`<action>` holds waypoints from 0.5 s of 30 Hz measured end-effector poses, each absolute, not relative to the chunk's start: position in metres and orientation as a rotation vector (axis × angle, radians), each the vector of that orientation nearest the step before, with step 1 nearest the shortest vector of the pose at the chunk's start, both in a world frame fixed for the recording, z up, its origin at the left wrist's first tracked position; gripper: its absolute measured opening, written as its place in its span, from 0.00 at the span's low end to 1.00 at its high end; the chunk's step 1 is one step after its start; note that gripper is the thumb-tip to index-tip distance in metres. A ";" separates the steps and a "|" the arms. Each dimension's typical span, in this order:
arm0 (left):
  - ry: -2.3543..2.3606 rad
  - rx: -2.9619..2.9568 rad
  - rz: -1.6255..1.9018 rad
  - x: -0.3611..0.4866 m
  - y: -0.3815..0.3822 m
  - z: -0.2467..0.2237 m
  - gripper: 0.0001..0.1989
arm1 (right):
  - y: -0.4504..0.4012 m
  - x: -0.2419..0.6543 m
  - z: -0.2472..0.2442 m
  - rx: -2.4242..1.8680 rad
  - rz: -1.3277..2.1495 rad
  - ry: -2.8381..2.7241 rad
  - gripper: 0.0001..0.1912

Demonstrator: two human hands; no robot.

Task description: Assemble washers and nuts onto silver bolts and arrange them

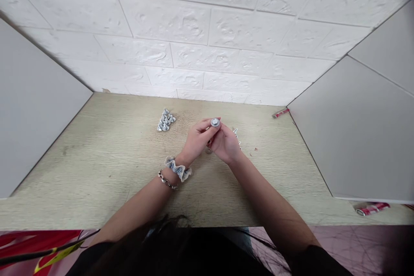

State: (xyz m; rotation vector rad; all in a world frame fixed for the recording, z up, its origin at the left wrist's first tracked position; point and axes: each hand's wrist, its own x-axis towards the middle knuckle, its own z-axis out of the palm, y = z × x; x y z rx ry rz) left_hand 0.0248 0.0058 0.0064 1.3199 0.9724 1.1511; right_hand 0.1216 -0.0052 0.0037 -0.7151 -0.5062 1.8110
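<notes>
My left hand [198,138] pinches a silver hex-head bolt with a wide washer [215,122], its head facing up. Against it, just below the bolt, my right hand [225,143] is closed with curled fingers; its fingertips are hidden, so what they grip does not show. A grey round piece, perhaps a washer [208,151], partly shows under the hands. Left of my hands stands a small cluster of similar bolts with washers [166,120], several with their shanks up. More metal screws [236,131] peek out behind my right hand, mostly covered by it.
The pale wooden tabletop [106,151] ends at a white brick-patterned wall [187,56]. Grey panels stand at the left [35,108] and right [359,133]. A red cylinder [280,113] lies by the right panel, and another red cylinder [371,208] lies near the front right edge.
</notes>
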 end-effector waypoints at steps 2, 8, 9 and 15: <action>0.984 1.365 1.170 0.024 0.006 0.006 0.14 | -0.005 0.122 0.004 -0.713 1.810 -0.502 0.09; 0.984 1.450 1.206 0.024 0.006 0.005 0.12 | -0.007 0.122 0.007 -0.694 1.805 -0.472 0.08; 0.983 1.458 1.207 0.024 0.006 0.004 0.12 | -0.007 0.122 0.008 -0.695 1.804 -0.459 0.08; 0.981 1.493 1.199 0.023 0.006 0.004 0.12 | -0.007 0.123 0.010 -0.692 1.813 -0.409 0.09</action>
